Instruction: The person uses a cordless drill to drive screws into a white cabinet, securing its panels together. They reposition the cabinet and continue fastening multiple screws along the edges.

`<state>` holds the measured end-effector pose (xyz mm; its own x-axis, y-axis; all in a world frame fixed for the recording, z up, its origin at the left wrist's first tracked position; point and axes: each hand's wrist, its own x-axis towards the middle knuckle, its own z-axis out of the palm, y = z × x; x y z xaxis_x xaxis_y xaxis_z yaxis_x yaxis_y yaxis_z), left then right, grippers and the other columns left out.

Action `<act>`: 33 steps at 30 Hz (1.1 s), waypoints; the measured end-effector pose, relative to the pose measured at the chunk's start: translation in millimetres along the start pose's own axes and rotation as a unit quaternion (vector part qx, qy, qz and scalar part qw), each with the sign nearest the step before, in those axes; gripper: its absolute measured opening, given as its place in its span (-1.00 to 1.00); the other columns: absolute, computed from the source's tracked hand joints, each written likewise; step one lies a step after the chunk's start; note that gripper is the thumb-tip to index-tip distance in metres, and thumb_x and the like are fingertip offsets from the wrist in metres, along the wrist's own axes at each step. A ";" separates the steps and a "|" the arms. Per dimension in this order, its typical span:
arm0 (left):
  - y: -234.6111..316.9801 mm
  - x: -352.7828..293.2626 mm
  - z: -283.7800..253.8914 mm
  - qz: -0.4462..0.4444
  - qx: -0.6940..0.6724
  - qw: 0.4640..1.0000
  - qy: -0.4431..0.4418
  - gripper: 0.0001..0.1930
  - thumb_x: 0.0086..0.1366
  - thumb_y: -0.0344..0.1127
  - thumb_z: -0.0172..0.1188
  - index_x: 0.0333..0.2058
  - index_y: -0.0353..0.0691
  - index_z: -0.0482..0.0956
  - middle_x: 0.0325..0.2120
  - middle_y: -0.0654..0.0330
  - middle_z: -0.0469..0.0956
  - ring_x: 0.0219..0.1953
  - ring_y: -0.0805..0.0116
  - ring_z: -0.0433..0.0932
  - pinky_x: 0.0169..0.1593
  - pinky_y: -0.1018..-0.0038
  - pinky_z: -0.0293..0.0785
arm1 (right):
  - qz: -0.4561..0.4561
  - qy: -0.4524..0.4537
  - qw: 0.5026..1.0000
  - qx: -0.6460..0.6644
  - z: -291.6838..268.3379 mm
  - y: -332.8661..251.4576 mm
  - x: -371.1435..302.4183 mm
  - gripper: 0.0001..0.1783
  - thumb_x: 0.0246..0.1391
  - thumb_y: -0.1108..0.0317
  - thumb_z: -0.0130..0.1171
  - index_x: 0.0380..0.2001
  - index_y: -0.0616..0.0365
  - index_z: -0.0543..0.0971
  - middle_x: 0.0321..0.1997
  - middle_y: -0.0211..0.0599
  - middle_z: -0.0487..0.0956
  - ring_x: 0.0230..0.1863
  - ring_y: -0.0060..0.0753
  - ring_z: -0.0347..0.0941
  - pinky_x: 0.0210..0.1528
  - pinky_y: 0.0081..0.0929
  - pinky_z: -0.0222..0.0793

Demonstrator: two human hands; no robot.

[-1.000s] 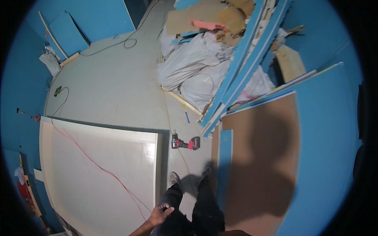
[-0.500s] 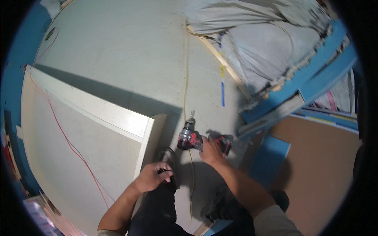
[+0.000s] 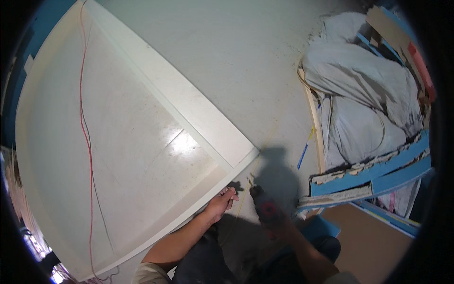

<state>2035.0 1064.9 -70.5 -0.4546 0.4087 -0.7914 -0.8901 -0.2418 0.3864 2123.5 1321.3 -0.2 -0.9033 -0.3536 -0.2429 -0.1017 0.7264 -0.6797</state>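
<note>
My right hand (image 3: 281,227), dim and smeared by motion, grips a black-and-red cordless drill (image 3: 266,204). The drill's bit (image 3: 250,180) points up and left, apart from the corner of a large white framed panel (image 3: 208,118). Just outside that panel's near edge is my left hand (image 3: 220,205), its fingers curled closed. What they hold, if anything, is too small to make out. A shadow falls on the floor beyond the drill.
A red cord (image 3: 89,151) and a thin dark cord run across the panel. Pale grey sacks (image 3: 350,90) lie at the right, beside a wooden strip (image 3: 314,123) and broken-edged blue boards (image 3: 388,161). A brown board (image 3: 369,236) lies at the lower right.
My view has turned, so the panel appears nearer the centre and the sacks farther right. The drill has come up off the floor in my right hand. My left hand has moved beside the panel's corner.
</note>
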 end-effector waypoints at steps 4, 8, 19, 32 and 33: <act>3.1 7.6 7.2 0.000 -0.110 0.993 0.044 -0.78 0.41 -0.13 0.09 -0.30 -0.16 0.44 -0.54 0.27 0.47 -0.63 0.61 0.21 -0.58 0.63 0.13 | -0.018 -0.026 0.992 -0.120 19.7 -6.8 -17.8 -0.44 -0.16 0.31 0.32 0.03 -0.19 0.53 -0.07 -0.20 0.57 -0.09 -0.07 0.55 -0.10 -0.14 0.53; 12.5 0.5 0.2 -0.009 -0.183 0.983 0.000 -0.79 0.42 -0.13 0.07 -0.29 -0.13 0.44 -0.56 0.32 0.43 -0.64 0.59 0.19 -0.56 0.64 0.16 | 0.041 0.031 0.993 0.107 29.7 -28.8 -15.0 -0.44 -0.06 0.35 0.29 0.09 -0.07 0.47 -0.08 -0.29 0.58 -0.08 -0.25 0.55 -0.04 -0.19 0.51; 14.3 -5.6 6.5 -0.061 -0.229 0.972 0.006 -0.77 0.41 -0.09 0.07 -0.29 -0.13 0.45 -0.62 0.37 0.39 -0.65 0.59 0.21 -0.55 0.65 0.15 | 0.291 -0.023 0.804 0.518 49.7 -53.7 -19.4 -0.52 0.05 0.41 0.26 0.08 0.11 0.44 -0.14 -0.33 0.62 -0.36 -0.62 0.50 -0.28 -0.55 0.46; 15.3 0.3 19.9 -0.007 -0.167 0.986 -0.007 -0.80 0.41 -0.17 0.10 -0.20 -0.18 0.49 -0.57 0.31 0.44 -0.64 0.61 0.22 -0.55 0.65 0.16 | 0.315 0.060 0.587 0.743 39.0 -46.6 -10.3 -0.44 0.00 0.49 0.16 0.14 0.21 0.37 -0.16 -0.22 0.55 -0.48 -0.53 0.44 -0.39 -0.51 0.39; 14.5 1.1 19.4 -0.003 -0.167 0.986 0.006 -0.80 0.40 -0.17 0.11 -0.21 -0.17 0.50 -0.57 0.32 0.44 -0.64 0.61 0.21 -0.55 0.64 0.16 | 0.330 0.050 0.570 0.751 36.1 -45.6 -6.8 -0.41 0.00 0.49 0.16 0.16 0.21 0.35 -0.12 -0.20 0.54 -0.48 -0.51 0.44 -0.41 -0.50 0.40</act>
<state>2020.9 1079.0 -56.6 -0.4465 0.4013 -0.7997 -0.8313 -0.5167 0.2049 2149.3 1269.3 7.5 -0.5643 -0.2054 -0.7996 0.6782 -0.6677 -0.3071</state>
